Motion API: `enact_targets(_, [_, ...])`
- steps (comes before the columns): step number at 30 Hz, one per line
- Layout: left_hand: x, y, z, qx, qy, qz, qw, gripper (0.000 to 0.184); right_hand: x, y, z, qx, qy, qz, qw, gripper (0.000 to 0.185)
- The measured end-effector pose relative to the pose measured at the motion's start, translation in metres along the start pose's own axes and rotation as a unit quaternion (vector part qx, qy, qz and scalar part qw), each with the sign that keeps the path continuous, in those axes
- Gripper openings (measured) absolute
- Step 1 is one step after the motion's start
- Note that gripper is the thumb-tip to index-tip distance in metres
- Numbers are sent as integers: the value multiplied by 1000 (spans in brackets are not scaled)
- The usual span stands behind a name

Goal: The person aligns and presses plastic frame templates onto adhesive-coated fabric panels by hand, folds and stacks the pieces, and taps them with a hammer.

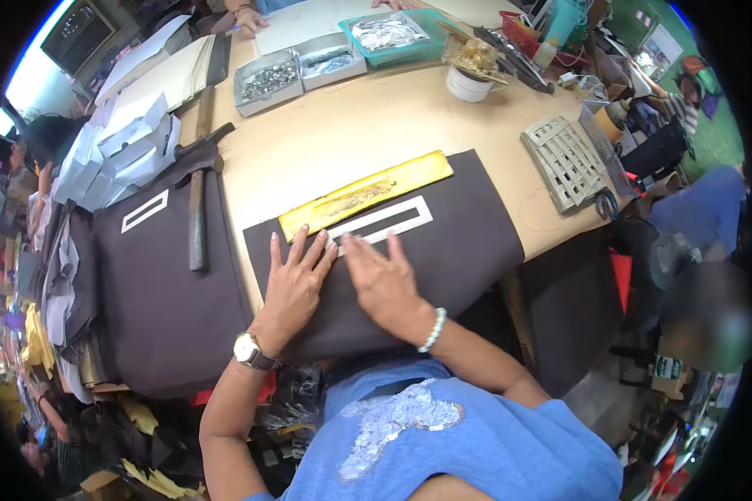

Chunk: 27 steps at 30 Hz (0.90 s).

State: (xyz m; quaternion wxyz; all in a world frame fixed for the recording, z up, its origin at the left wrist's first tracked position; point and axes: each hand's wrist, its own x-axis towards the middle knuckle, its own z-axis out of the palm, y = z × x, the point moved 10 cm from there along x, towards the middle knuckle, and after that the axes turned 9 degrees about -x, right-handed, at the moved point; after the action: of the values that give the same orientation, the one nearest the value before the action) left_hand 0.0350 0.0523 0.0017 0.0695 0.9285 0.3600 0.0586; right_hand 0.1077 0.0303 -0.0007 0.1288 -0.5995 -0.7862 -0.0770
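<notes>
- Evidently two hands: left hand (295, 275) open, fingers spread on dark cloth (468, 230); right hand (384, 284) open, fingers blurred.
- One white frame (411, 225), partly covered by right fingers, lies on the cloth beside one yellow strip (372, 191).
- Two hammers (196, 221).

Dark cloth (472, 250) matt, smooth; yellow strip (368, 193) glossy (w/ rough-looking, scuffed mid.); hammer handle (197, 219) matt wood.

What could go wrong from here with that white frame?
The white frame might skew: the left hand and right hand are near its left end; its right end lies free. The yellow strip, close alongside, may get nudged. The dark sheet overhangs the table, so it could slip.
</notes>
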Motion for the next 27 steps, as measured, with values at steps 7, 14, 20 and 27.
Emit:
enact_targets(7, [1,15,6,110,0,-1,994,54,-31,105,-16,47,2,110,993,48])
enact_targets(14, [-29,-6,-4,28,59,-68,995,43,-26,146,-27,-108,-13,178,978,42])
enact_targets(20, [-35,-21,-16,-164,188,-216,944,37,34,126,-25,-86,22,25,996,32])
enact_targets(27, [-68,-30,-14,-121,264,-402,868,65,143,158,51,-166,-41,44,984,38])
